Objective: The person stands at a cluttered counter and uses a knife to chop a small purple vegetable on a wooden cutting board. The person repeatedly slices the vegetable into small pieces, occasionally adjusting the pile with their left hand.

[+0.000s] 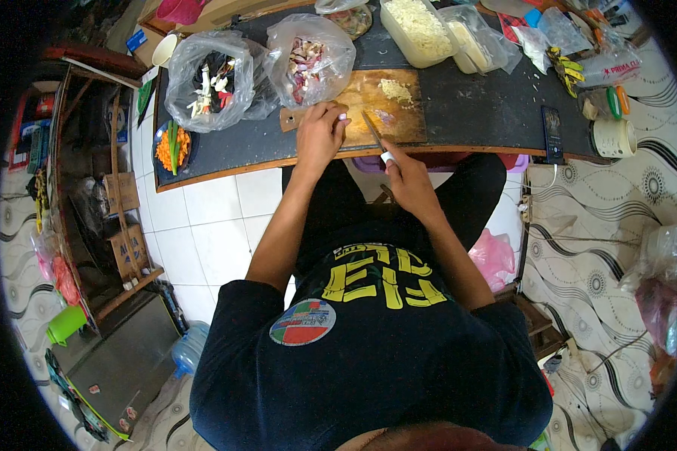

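My left hand (320, 132) rests at the left part of a wooden cutting board (366, 90), its fingertips pinching a small pale purple shallot piece (343, 116). In my right hand (412, 179) is the white handle of a kitchen knife (376, 133); its blade points away from me over the board. Just right of the blade tip lie a few bits of sliced shallot (383, 116). Farther back on the board sits a small heap of finely chopped pale yellow food (396, 91). Beyond my left hand stands an open plastic bag (338, 62) holding shallots and peelings.
Another plastic bag (180, 93) with scraps stands left, near a plate of chopped orange food (163, 151) topped with green stalks. Behind the board is a plastic container (426, 59) of pale shreds. A phone (552, 135) and a mug (606, 139) are near the table's right end.
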`<state>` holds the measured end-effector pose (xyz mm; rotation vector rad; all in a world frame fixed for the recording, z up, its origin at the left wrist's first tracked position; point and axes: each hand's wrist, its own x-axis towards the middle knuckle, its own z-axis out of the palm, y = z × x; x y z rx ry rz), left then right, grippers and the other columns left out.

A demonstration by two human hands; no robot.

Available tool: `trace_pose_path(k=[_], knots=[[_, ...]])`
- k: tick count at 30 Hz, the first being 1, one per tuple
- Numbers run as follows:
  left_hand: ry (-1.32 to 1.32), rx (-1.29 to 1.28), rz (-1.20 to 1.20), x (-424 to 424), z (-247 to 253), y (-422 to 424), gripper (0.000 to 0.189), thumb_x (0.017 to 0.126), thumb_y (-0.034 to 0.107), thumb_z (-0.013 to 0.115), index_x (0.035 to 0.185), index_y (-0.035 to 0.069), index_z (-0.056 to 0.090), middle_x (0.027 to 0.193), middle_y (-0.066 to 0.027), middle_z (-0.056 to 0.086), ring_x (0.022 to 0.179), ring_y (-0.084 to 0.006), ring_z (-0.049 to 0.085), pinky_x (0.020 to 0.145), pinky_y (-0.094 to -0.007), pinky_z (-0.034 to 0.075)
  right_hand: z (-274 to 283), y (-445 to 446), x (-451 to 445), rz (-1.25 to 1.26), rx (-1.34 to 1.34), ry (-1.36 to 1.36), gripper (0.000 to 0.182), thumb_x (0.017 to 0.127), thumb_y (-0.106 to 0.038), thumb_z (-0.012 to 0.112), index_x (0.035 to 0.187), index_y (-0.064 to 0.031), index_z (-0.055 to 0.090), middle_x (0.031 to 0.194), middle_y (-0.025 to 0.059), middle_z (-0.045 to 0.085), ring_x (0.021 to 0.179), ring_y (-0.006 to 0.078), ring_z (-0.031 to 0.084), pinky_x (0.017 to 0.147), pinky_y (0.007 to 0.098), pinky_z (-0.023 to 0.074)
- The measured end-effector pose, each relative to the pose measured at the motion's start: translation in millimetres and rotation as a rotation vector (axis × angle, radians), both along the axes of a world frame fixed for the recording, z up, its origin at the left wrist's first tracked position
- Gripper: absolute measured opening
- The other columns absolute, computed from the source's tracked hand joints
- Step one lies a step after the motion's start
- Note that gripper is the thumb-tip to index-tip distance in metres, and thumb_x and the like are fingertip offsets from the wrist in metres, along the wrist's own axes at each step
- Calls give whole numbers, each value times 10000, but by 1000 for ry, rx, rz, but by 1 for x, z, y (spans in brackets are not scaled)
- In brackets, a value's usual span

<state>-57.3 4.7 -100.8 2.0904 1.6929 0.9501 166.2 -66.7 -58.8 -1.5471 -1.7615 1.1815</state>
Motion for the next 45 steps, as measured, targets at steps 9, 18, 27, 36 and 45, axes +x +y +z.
trace_pose_path(k=[9,18,27,36,45], knots=[[-78,157,20,4,-10,-3,416,777,284,878,1106,60,758,1011,-74,711,990,-302,637,880,-438,481,-5,-1,-3,24,56,-39,466,1005,-30,553,1470,2,544,1119,321,698,1028,480,686,895,527,531],[-255,-41,130,-8,-3,-17,369,822,166,839,1145,49,702,975,-103,698,964,-307,639,885,-431,483,-15,-2,1,51,161,-56,499,998,-34,562,1496,-15,523,1175,314,681,1069,484,673,926,527,520],[22,75,-6,-2,-10,-31,174,892,160,748,1039,98,817,1176,-81,678,1121,-312,584,957,-444,461,-1,-2,-10,82,287,-475,558,929,-101,650,1481,-122,574,1067,180,654,821,380,714,708,482,597],[-42,85,5,6,-16,-40,301,915,109,740,1215,90,747,1053,-88,682,1047,-308,609,932,-417,460,-5,0,-15,27,346,-558,539,876,-125,681,1411,-105,618,1017,167,675,831,376,719,710,481,594],[-625,-210,151,8,-9,-25,312,986,37,696,1297,28,679,909,-63,777,780,-130,671,744,-281,511,-18,9,-10,-78,305,-449,467,903,-151,696,1350,-34,623,1141,210,701,971,417,712,822,493,583]])
